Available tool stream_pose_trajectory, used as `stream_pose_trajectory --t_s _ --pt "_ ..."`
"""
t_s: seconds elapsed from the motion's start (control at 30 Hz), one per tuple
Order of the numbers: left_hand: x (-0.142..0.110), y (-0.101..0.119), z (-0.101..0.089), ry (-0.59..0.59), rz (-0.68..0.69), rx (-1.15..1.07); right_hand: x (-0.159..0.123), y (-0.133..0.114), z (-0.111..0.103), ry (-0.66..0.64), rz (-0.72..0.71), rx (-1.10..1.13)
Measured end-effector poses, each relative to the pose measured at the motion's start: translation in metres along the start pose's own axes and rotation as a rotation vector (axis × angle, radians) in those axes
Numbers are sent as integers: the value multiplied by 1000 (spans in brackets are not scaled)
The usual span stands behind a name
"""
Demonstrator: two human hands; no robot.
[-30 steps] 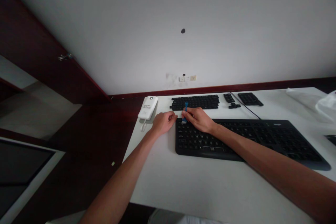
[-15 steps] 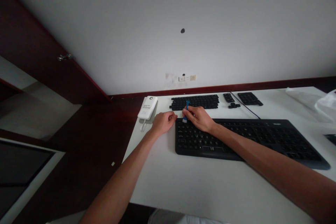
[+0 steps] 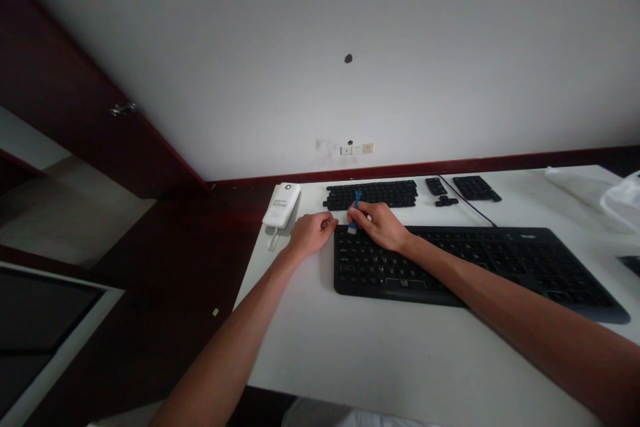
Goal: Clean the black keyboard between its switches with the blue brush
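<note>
A black keyboard [image 3: 425, 290] lies on the white table with its keycaps off at the left part, where pale key sockets show. My right hand [image 3: 383, 227] pinches a small blue brush [image 3: 352, 227], its white bristles pointing down onto the upper left keys area. The brush's blue tail sticks up above the fingers. At the keyboard's upper left corner rests my left hand [image 3: 313, 232], fingers curled and closed against the edge. Behind the hands, loose black keycaps [image 3: 370, 192] are laid out in rows.
A white power bank [image 3: 281, 205] with a short cable loop stands left of the keyboard. More keycaps [image 3: 476, 188] sit at the back right, near the keyboard cable [image 3: 467, 203]. White plastic sheeting [image 3: 590, 197] covers the table's right end. The table's left edge [image 3: 243, 290] drops to dark floor.
</note>
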State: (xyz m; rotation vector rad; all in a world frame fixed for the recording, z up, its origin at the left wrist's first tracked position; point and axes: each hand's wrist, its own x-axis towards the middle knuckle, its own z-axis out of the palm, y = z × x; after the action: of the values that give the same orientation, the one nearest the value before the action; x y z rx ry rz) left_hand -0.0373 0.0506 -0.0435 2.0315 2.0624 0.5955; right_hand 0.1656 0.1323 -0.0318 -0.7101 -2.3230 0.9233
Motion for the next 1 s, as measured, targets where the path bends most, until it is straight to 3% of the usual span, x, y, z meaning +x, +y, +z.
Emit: stream_pose_trajectory --t_s 0.17,0.3,0.47,0.6,0.73,1.0 --pt "0 -1 0 4 2 -8 0 -1 0 -26 -31 -9" --pt "0 -1 0 -3 2 -10 0 -1 1 61 -19 10" --pt "0 -1 0 13 16 -20 -1 0 1 13 -28 3" --pt "0 -2 1 16 21 -25 -1 0 1 68 -15 17" --pt "0 -3 3 16 17 -14 -1 0 0 -18 -23 17" --pt "0 -3 2 20 17 -13 1 2 2 -13 -19 -11"
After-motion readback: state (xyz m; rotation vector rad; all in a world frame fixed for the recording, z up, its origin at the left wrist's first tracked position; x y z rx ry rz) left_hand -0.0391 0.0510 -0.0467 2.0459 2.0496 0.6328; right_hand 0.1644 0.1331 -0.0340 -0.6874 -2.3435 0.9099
